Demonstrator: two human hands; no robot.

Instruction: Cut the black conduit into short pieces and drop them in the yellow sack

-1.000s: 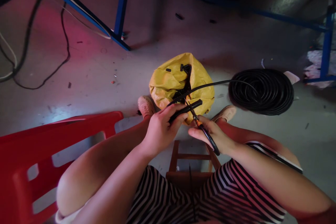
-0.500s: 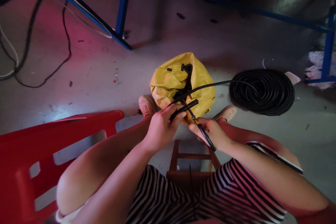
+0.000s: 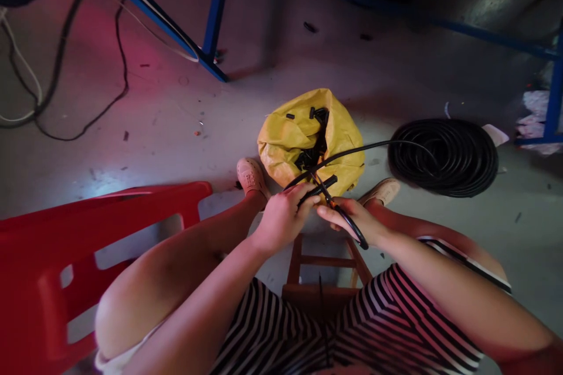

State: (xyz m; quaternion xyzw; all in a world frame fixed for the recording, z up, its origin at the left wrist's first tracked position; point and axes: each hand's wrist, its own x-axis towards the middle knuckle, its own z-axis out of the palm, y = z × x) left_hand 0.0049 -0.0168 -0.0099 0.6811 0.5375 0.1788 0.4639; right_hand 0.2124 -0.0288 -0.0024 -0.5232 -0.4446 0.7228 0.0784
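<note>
My left hand (image 3: 285, 214) is closed round a black tube, whose short ridged end (image 3: 328, 182) pokes out to the right past my fingers. A longer black length of tube (image 3: 352, 150) runs from that hand to a coil (image 3: 444, 158) on the floor at the right. My right hand (image 3: 354, 220) grips a pair of scissors with dark handles (image 3: 358, 234). Their blades cross the tubing beside my left fingers; whether they are parted is hard to see. Just beyond both hands, a yellow bag (image 3: 285, 135) stands open with black pieces inside and on its folds.
A red plastic stool (image 3: 105, 205) stands at my left. Blue metal frame bars (image 3: 215, 12) cross the far side. Dark cables (image 3: 125, 64) trail on the left floor, and small scraps (image 3: 310, 27) lie about. A wooden stool (image 3: 325, 261) is between my legs.
The view has shifted slightly. Both hands have come a little closer to me relative to the yellow bag, still holding the tube and the scissors.
</note>
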